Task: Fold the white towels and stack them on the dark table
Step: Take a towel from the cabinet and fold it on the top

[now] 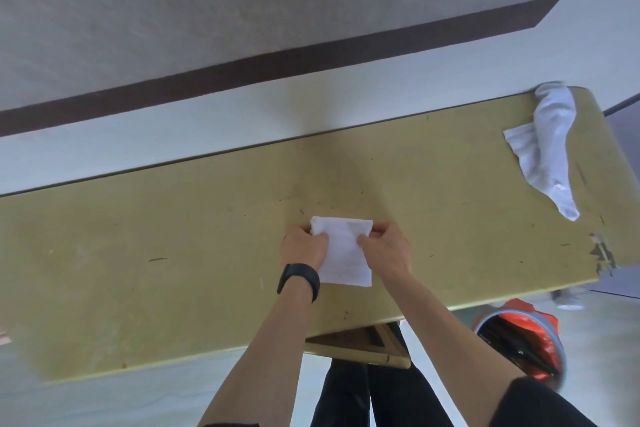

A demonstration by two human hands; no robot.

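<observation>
A small white towel (pixel 344 250), folded into a narrow rectangle, lies on the olive-yellow table (pixel 173 253) near its middle. My left hand (pixel 303 246) pinches the towel's upper left edge, and a black watch sits on that wrist. My right hand (pixel 384 246) pinches the upper right edge. A loose pile of unfolded white towels (pixel 550 146) lies at the table's far right end, well away from both hands.
The table's long far edge runs along a pale wall with a dark band. Its right end has chipped paint (pixel 602 253). Below the front edge stand a wooden stool (pixel 363 345) and a grey bucket with an orange bag (pixel 519 343).
</observation>
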